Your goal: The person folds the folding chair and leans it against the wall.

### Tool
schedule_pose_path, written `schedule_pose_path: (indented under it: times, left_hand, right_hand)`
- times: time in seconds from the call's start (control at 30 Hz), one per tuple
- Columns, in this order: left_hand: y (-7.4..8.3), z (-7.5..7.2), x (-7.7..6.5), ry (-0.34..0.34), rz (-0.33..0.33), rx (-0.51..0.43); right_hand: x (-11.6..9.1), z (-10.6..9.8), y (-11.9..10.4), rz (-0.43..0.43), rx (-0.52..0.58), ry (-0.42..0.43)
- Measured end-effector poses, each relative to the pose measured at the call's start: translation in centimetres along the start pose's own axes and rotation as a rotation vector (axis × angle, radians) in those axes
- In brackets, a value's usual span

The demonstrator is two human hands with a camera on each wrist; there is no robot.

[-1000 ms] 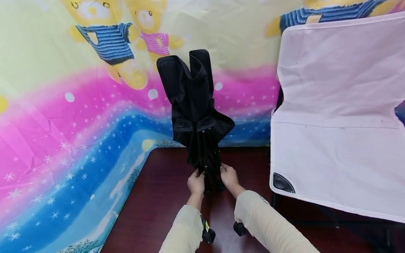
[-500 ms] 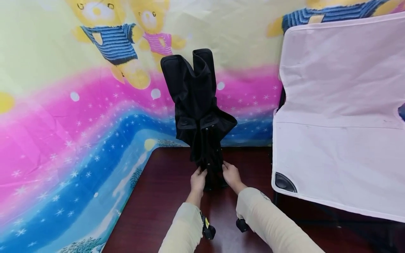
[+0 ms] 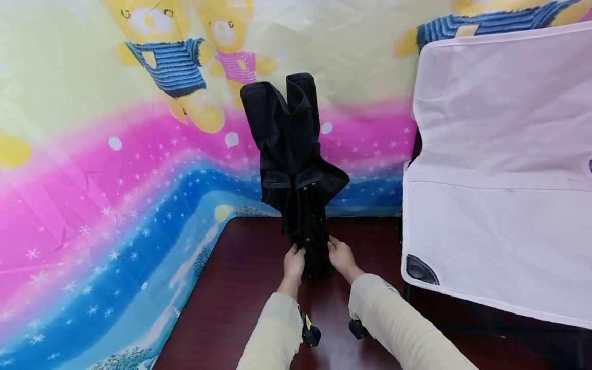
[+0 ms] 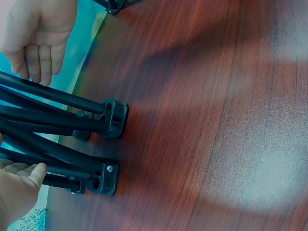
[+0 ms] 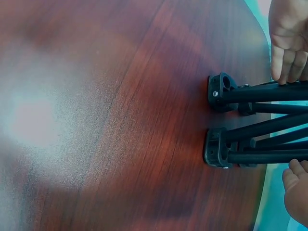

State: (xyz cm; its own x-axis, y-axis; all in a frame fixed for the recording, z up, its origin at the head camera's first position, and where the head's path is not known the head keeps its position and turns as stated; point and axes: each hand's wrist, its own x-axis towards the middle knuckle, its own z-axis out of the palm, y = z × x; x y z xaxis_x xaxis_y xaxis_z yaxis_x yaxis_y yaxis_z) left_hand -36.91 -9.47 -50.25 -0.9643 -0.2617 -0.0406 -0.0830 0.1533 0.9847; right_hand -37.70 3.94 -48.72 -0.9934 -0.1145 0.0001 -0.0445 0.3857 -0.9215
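A black folding chair, folded up, stands upright on the dark red-brown tabletop, its fabric bunched at the top. In the left wrist view its black tube legs end in plastic feet resting on the wood. My left hand is at the outer left side of the legs, fingers touching a tube. Opposite it, my right hand touches the outer right side. From the right wrist view, the left hand's fingers look fairly straight against the tube. The right hand shows only partly there.
A larger chair with pale pinkish fabric and dark legs stands to the right. Behind the table hangs a colourful cloth printed with bears and snowflakes. Black wrist devices sit under both cream sleeves.
The head view has shifted slightly, so the chair, hands and backdrop all appear further right. Both hands stay beside the chair legs, and the folded chair keeps its shape.
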Motion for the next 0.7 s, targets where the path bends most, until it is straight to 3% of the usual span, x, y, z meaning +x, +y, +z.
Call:
schedule_pose_path:
  times: [0.07,0.13,0.17,0.3,0.33,0.4,0.57,0.6,0.63,0.7]
  left_hand:
    - [1.0,0.1,-0.4,-0.010,-0.066,0.014]
    - [0.5,0.2,-0.1,-0.011,-0.068,0.016]
    - [-0.1,0.3,0.4,-0.015,-0.072,0.017]
    - [-4.9,1.0,3.8,-0.017,-0.011,0.009]
    - [-5.5,1.2,4.4,-0.018,-0.022,0.012]
    - [-6.1,1.3,4.8,-0.006,0.029,0.012]
    - [-1.8,0.7,1.8,-0.014,-0.001,0.030]
    - [-1.6,0.6,1.6,-0.015,-0.019,0.030]
    - [-0.3,0.5,0.8,-0.026,-0.051,0.036]
    - [0.5,0.2,0.1,-0.033,-0.043,0.045]
  right_hand:
    - [0.1,0.0,0.1,0.002,0.002,0.003]
    - [0.2,0.0,0.1,-0.002,0.002,0.005]
    - [0.2,0.0,0.1,-0.004,-0.001,0.006]
    - [0.3,0.0,0.2,-0.004,-0.009,0.010]
    - [0.4,-0.1,0.2,-0.004,-0.013,0.011]
    - [0.4,-0.1,0.2,-0.008,-0.025,0.016]
    - [0.5,-0.1,0.2,-0.011,-0.029,0.020]
    - [0.6,-0.1,0.2,-0.009,-0.025,0.018]
    - [0.6,-0.1,0.1,-0.008,-0.020,0.015]
    - [0.6,0.0,0.1,-0.003,-0.013,0.011]
